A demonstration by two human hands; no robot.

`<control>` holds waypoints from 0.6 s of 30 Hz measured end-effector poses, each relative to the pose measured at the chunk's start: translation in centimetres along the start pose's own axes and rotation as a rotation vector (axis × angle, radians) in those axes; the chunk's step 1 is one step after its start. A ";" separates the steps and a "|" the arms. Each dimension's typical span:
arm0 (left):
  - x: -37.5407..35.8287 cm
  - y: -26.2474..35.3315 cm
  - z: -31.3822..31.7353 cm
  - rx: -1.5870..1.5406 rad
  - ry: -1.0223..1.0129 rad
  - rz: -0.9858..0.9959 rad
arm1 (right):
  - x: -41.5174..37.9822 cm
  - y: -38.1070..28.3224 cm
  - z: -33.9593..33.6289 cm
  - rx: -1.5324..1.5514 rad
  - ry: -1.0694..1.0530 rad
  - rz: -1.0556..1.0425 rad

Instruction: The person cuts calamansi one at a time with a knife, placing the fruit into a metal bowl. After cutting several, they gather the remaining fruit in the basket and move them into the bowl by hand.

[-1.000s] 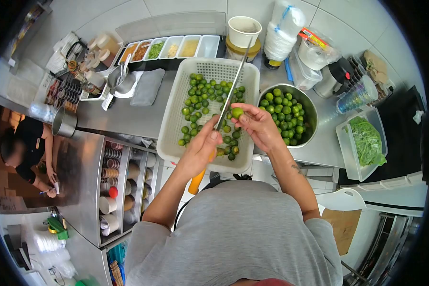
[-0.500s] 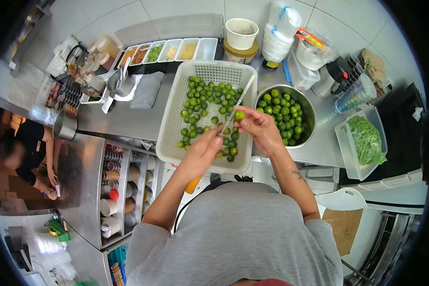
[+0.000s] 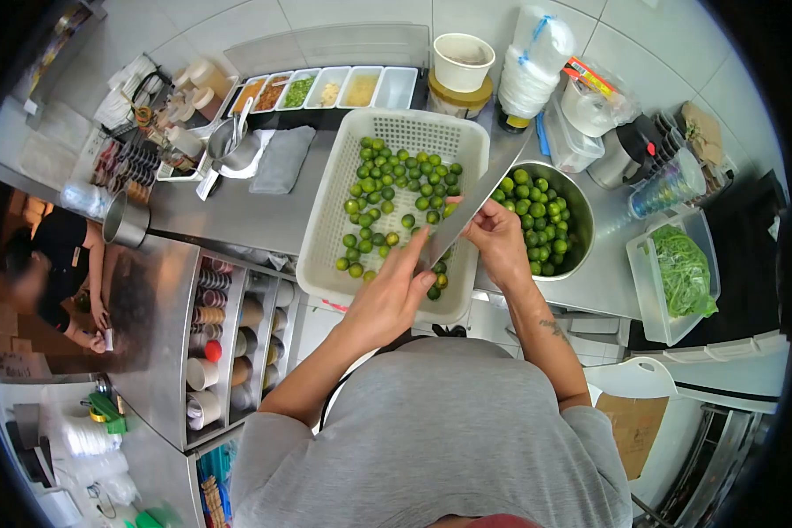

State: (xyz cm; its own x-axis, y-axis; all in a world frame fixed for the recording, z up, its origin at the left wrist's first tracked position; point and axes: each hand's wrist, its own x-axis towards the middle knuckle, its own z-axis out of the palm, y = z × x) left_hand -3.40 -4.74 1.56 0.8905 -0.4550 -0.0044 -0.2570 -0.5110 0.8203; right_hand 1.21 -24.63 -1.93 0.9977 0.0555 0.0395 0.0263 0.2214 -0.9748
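My left hand (image 3: 385,299) is closed on a knife (image 3: 484,194) above the plastic basket. The knife's broad blade slants up to the right, and its handle is hidden by the hand. My right hand (image 3: 503,251) pinches a small green lime (image 3: 451,209), of which only a bit shows past the blade; the fingertips are partly covered by the blade. Below both hands lies the white perforated basket (image 3: 319,220), with many small limes spread over its bottom. A steel bowl (image 3: 588,231) heaped with limes stands just right of my right hand.
Behind the basket runs a row of white topping trays (image 3: 398,86). A tub (image 3: 463,62) and wrapped white containers (image 3: 525,84) stand at the back. Leafy greens fill a clear bin (image 3: 666,324) at right. To the left, a co-worker (image 3: 57,268) stands at another counter.
The knife has turned from edge-on to showing its broad side, now across the front of the lime and right fingertips. The view has shifted slightly, moving the counter rightward.
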 end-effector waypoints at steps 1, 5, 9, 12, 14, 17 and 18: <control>0.5 0.0 0.0 -0.008 0.002 0.013 | -0.2 0.1 0.3 -0.010 -0.019 0.008; 2.2 -0.5 0.5 -0.054 0.075 0.137 | -0.3 0.6 0.3 0.058 -0.051 0.037; 3.9 -1.0 0.3 -0.227 -0.037 0.025 | 0.1 0.8 -1.1 0.029 -0.109 0.104; 3.7 -0.3 -2.0 -0.629 -0.233 -0.175 | 0.0 -1.8 -2.1 -0.191 -0.049 0.079; 3.0 -0.7 -3.0 -0.876 -0.215 -0.119 | -0.2 -3.9 -3.0 -0.704 0.069 -0.080; 2.6 -2.8 -3.0 -0.566 0.017 -0.174 | 0.5 -3.8 -3.1 -1.184 0.127 -0.414; 2.6 -3.6 -2.6 -0.497 0.050 -0.171 | 0.9 -3.0 -3.1 -1.280 0.122 -0.532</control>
State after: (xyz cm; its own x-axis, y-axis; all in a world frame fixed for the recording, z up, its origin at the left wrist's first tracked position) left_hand 0.79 -2.15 0.10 0.9240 -0.3541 -0.1445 0.0919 -0.1614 0.9826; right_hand 2.19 -28.31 0.37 0.8473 0.1476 0.5102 0.3722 -0.8502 -0.3723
